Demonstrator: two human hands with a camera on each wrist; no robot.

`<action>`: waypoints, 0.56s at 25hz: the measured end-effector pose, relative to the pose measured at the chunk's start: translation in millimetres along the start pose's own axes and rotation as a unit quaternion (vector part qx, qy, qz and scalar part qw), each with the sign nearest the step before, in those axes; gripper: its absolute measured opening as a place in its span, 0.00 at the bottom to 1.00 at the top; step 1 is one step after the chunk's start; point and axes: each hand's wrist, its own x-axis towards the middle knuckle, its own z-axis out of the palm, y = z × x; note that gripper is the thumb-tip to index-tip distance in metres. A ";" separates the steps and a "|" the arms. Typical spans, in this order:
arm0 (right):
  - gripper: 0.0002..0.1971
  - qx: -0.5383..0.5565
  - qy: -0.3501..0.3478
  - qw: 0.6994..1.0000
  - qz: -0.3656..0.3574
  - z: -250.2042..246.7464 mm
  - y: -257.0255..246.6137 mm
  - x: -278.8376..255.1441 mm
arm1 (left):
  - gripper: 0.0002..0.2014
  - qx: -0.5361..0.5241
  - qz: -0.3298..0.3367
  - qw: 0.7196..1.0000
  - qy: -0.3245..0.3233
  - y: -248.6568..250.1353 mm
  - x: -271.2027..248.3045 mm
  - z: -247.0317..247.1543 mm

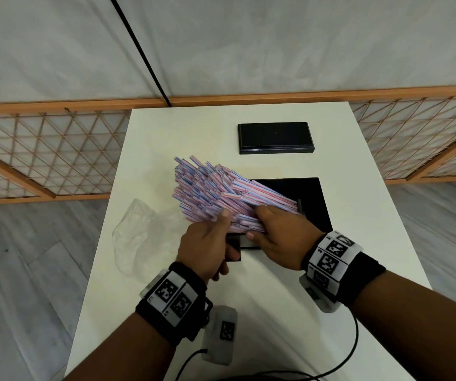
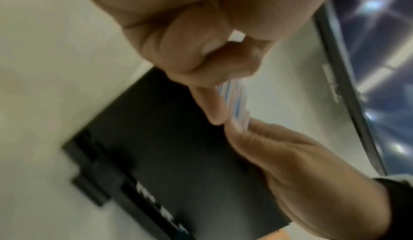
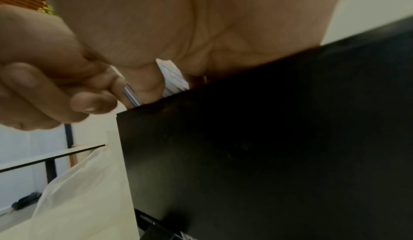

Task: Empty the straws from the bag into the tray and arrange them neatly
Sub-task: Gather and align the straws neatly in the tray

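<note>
A thick bundle of red, white and blue striped straws (image 1: 215,191) is held above the black tray (image 1: 312,199), fanning out up and to the left. My left hand (image 1: 210,240) grips the bundle's near end from the left. My right hand (image 1: 279,235) grips the same end from the right. In the left wrist view the straws (image 2: 234,95) show between the fingers of both hands, over the tray (image 2: 178,155). In the right wrist view the straws (image 3: 132,93) sit between the fingers above the tray (image 3: 268,146). The clear, limp plastic bag (image 1: 141,232) lies on the table to the left.
A second black tray or lid (image 1: 275,137) lies farther back on the white table (image 1: 358,243). Cables (image 1: 350,350) run from the wrist cameras near the front edge. A wooden lattice screen (image 1: 56,152) stands behind the table.
</note>
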 end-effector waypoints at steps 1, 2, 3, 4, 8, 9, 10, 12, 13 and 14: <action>0.18 0.012 -0.009 1.000 0.015 -0.8 3.2 -1.4 | 0.29 0.023 0.021 0.999 0.019 1.0 -2.2 -6.1; 0.16 0.022 -0.017 0.999 0.026 -2.1 5.8 -1.8 | 0.29 0.028 0.041 0.998 0.050 2.2 -3.7 -12.6; 0.13 0.029 -0.024 0.999 0.031 -3.8 6.1 -1.4 | 0.29 0.024 0.060 0.994 0.086 1.6 -3.5 -19.0; 0.11 0.032 -0.030 0.999 0.029 -5.1 5.2 0.0 | 0.30 0.019 0.072 0.990 0.123 0.5 -1.2 -24.6; 0.13 0.023 -0.064 0.997 0.024 -5.8 -2.1 8.3 | 0.30 -0.025 0.010 0.986 0.166 -10.8 13.5 -32.0; 0.14 0.015 -0.080 0.996 0.030 -6.5 -2.7 10.3 | 0.31 -0.009 -0.010 0.989 0.145 -13.2 15.3 -29.2; 0.17 0.003 -0.099 0.994 0.039 -6.6 -3.4 12.6 | 0.31 0.016 -0.010 0.992 0.126 -15.7 17.2 -25.6; 0.23 -0.025 -0.133 0.989 0.057 -8.7 -8.8 17.1 | 0.26 0.055 0.063 0.991 0.108 -17.9 18.2 -19.8; 0.24 -0.037 -0.141 0.988 0.055 -10.7 -12.6 19.5 | 0.22 0.053 0.112 0.987 0.100 -17.1 18.7 -17.7; 0.22 -0.043 -0.149 0.987 0.047 -12.8 -15.6 22.7 | 0.17 0.036 0.143 0.985 0.089 -14.9 18.8 -16.2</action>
